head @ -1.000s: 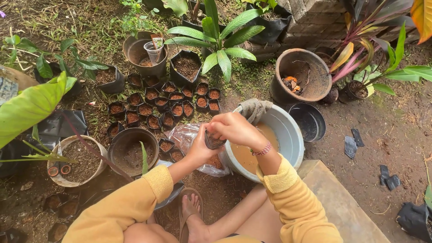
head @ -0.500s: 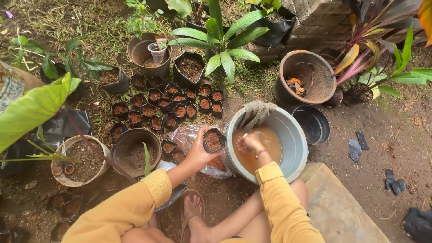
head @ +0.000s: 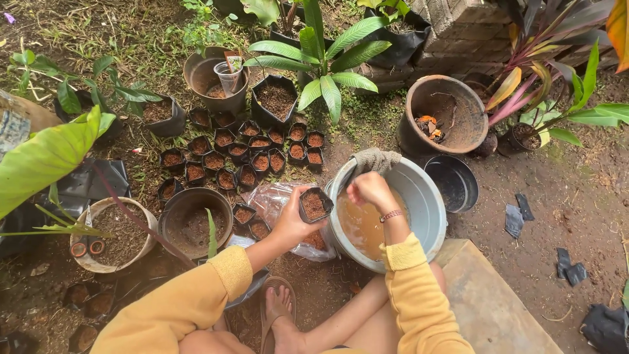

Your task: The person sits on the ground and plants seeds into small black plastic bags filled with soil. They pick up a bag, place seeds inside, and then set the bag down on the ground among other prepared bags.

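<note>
Black plastic, soft and crinkled, is what my left hand (head: 293, 221) has hold of: a small seedling bag (head: 315, 204) filled nearly to its rim with brown soil. My fingers wrap its side from below and the left, thumb toward me, so the bag sits upright at the top right of my palm, its open mouth facing up. It hangs just beside the left rim of the grey basin (head: 429, 196), not touching it as far as I can tell, and above a clear plastic sheet (head: 270, 200) spread on the ground.

My right hand (head: 371, 189) is over the basin, loosely curled with the fingers bunched downward; I cannot tell whether it pinches anything. It hovers above the murky brown water (head: 362, 226) inside, near the bag but apart from it, with a thin bracelet (head: 391, 214) at the wrist. A grey cloth (head: 375, 159) is draped over the basin's far rim.

Beyond my left hand, a cluster of filled seedling bags (head: 244, 156) stands in rows on the dirt. To their near left is a dark round pot (head: 192, 226) with a little soil in it, and further left a pale pot (head: 111, 236) of soil. A brown pot (head: 445, 115) stands past the basin, an empty black pot (head: 452, 181) just right of the basin. My sandalled foot (head: 278, 313) rests on the ground between my yellow sleeves (head: 177, 305).
</note>
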